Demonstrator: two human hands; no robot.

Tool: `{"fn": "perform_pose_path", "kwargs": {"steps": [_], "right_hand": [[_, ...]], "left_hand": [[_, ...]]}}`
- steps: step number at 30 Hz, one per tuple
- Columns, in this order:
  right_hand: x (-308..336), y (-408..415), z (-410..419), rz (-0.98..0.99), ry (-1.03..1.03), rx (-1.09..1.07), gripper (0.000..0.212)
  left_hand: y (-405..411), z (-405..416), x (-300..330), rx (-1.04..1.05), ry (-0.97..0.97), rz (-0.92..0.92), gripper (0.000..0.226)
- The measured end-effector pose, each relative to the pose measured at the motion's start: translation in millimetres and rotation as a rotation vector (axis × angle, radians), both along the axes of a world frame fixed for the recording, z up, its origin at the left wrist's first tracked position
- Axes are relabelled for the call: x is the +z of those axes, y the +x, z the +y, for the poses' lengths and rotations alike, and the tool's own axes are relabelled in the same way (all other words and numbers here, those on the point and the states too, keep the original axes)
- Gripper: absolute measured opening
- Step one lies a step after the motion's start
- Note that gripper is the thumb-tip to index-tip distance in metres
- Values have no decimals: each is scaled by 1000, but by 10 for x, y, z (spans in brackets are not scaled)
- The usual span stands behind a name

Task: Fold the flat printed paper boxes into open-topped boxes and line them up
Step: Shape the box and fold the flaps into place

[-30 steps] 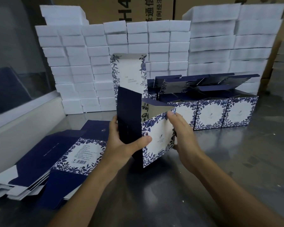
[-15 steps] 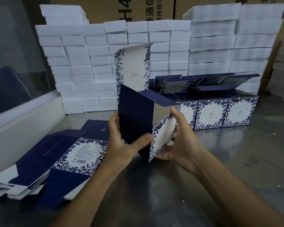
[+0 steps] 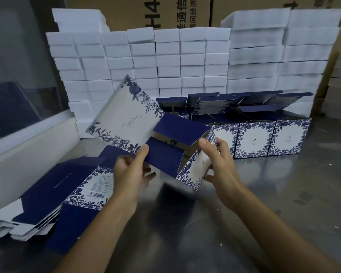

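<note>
I hold a half-formed navy and white floral paper box (image 3: 165, 152) tilted on its side above the steel table. My left hand (image 3: 130, 172) pinches its navy panel, thumb on top. My right hand (image 3: 219, 162) grips the floral end face, thumb over the upper edge. The long white lid panel (image 3: 126, 119) sticks out up and to the left. A pile of flat printed boxes (image 3: 63, 192) lies at the left. Folded boxes (image 3: 256, 138) stand in a row behind, flaps raised.
White foam blocks (image 3: 165, 62) are stacked in a wall along the back, with cardboard cartons (image 3: 165, 12) behind them. A white ledge and glass pane (image 3: 28, 131) border the left side. The steel table (image 3: 264, 203) extends to the right and front.
The box was upright on the table. Both hands have lifted it and tipped it over to the left, so the lid panel now slants left and the floral face points down-right.
</note>
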State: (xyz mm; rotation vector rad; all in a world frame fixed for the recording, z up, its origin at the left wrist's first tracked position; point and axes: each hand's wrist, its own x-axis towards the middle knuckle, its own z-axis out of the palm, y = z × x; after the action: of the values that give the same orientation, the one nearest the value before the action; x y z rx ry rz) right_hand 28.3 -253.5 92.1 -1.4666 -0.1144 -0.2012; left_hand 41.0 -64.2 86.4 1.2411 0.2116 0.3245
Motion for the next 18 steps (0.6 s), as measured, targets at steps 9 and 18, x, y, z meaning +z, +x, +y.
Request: {"fn": "perform_pose_path", "kwargs": {"steps": [9, 18], "right_hand": [[-23, 9, 2, -66, -33, -49, 68], [-40, 10, 37, -58, 21, -111, 91]], "left_hand": [[12, 19, -37, -41, 45, -35, 52], [-87, -92, 19, -169, 151, -22, 58]]}}
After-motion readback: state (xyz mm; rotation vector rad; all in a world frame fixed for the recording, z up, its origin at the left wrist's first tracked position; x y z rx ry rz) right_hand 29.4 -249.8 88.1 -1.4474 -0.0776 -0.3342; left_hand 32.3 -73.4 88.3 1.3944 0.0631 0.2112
